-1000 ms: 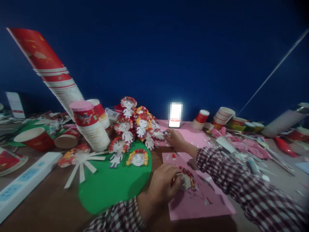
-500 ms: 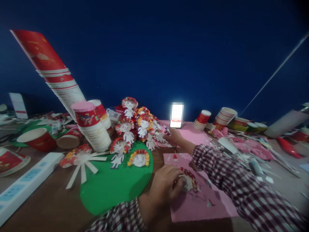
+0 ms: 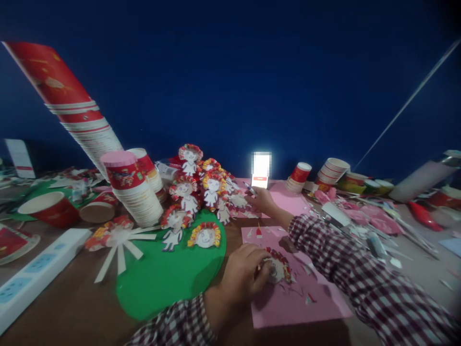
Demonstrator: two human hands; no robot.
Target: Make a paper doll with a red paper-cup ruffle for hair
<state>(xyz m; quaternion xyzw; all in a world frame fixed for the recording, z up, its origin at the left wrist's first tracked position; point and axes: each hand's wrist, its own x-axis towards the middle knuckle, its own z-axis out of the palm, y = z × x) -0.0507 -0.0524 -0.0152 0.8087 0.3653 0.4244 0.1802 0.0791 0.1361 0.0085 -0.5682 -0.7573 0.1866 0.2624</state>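
My left hand (image 3: 243, 276) is closed on a small paper-cup doll face (image 3: 276, 267) with red curled hair, resting on a pink sheet (image 3: 298, 302). My right hand (image 3: 264, 201) reaches forward to the cluster of finished paper dolls (image 3: 205, 190), with its fingers pinched on a thin pen-like stick (image 3: 250, 189). Two more dolls (image 3: 205, 236) lie on a green round sheet (image 3: 162, 283) to the left.
A tall leaning stack of red paper cups (image 3: 77, 115) and a shorter stack (image 3: 135, 190) stand at left. A white power strip (image 3: 34, 271) lies near the left edge. A lit phone (image 3: 261, 169) stands against the blue wall. Cups, pink scraps and tools (image 3: 360, 216) crowd the right side.
My right hand has moved slightly farther forward by the dolls. My left hand keeps the doll face on the pink sheet.
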